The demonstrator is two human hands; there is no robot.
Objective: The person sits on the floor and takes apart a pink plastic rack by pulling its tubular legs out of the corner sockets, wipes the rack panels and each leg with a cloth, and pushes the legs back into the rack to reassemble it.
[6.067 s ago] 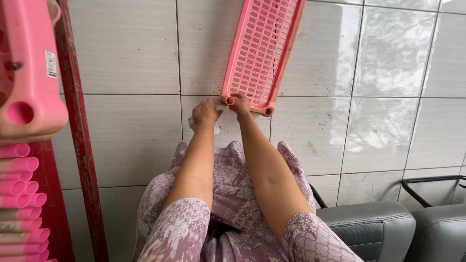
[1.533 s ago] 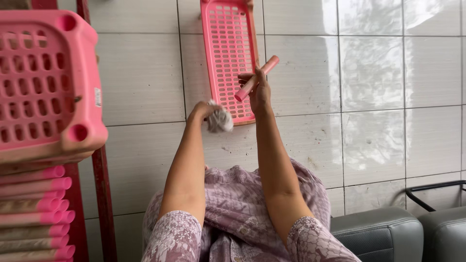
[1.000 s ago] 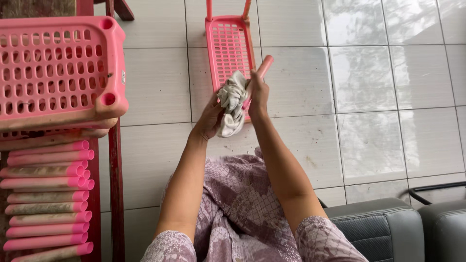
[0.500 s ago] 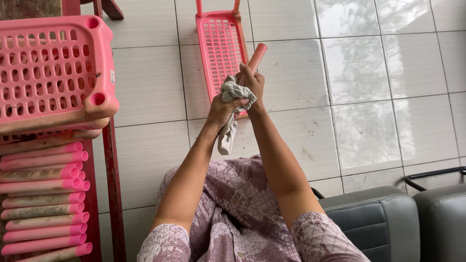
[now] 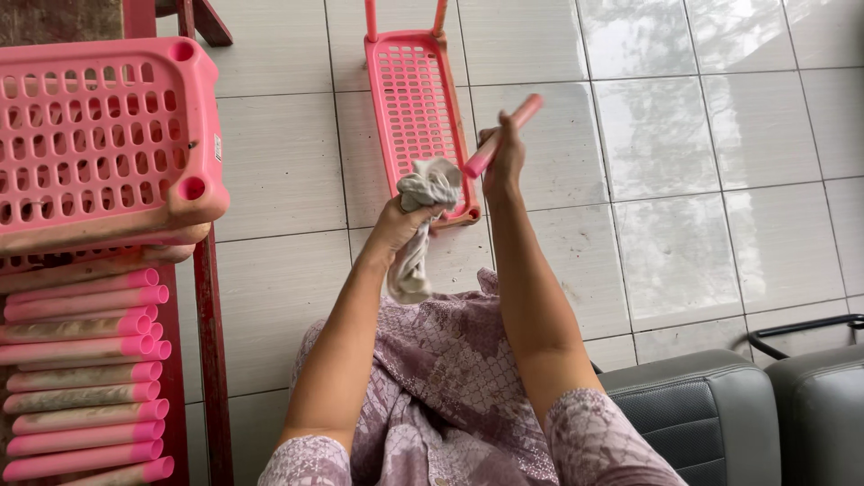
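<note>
A home porch or tiled living area used for light assembly work. Glossy pale floor tiles (image 5: 702, 135) cover the ground; grey upholstered seats (image 5: 720, 414) stand at lower right. A red wooden frame (image 5: 211, 342) at left carries stacked pink perforated shelves (image 5: 99, 153) and rows of pink tubes (image 5: 85, 378), parts of a plastic rack.

A small white rectangular label (image 5: 218, 148) sticks on the pink basket's (image 5: 99, 135) side.
</note>
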